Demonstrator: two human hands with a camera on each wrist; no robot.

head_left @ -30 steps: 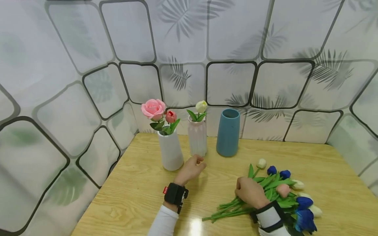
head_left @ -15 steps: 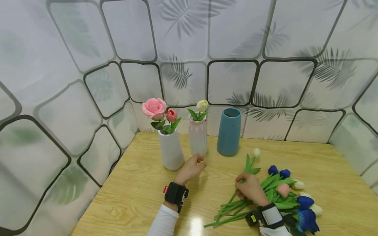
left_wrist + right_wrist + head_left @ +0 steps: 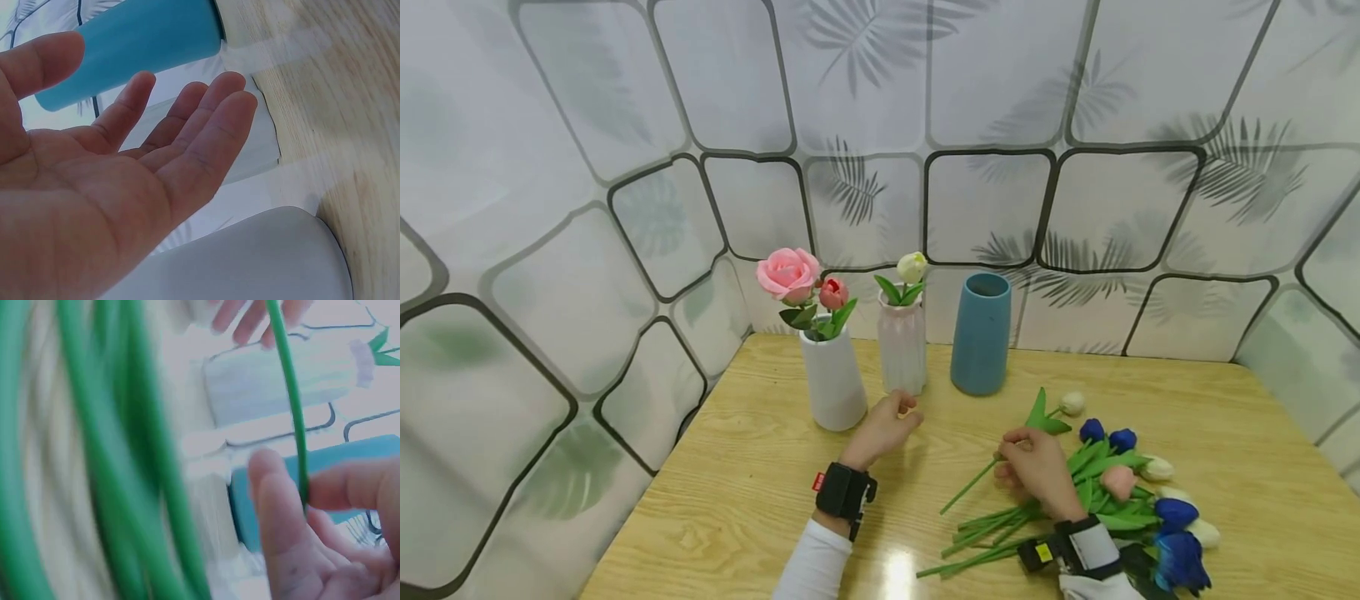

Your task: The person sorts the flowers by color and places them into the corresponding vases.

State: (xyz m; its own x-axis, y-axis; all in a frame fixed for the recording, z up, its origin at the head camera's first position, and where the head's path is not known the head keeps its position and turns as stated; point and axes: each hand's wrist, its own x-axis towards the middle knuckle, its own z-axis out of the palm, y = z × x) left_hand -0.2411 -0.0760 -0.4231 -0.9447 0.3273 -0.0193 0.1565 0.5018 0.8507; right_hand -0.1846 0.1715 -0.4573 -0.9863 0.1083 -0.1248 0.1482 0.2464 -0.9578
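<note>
Head view: the right hand (image 3: 1036, 471) pinches a white-headed artificial tulip with green leaves (image 3: 1037, 412), in front and to the right of the tall tapered blue vase (image 3: 981, 337). Singling this stem out from the mixed artificial bunch (image 3: 1105, 492) seems the step in hand; the next move likely calls for keeping the pinch and carrying it clear.

Left wrist view: the left hand (image 3: 119, 178), left of the blue vase, has a bare palm and loosely bent fingers, detail the head view hides.

Right wrist view: thumb and forefinger squeeze the stem, a contact masked from above.

No text is legible, even on the red tag (image 3: 818, 482).
</note>
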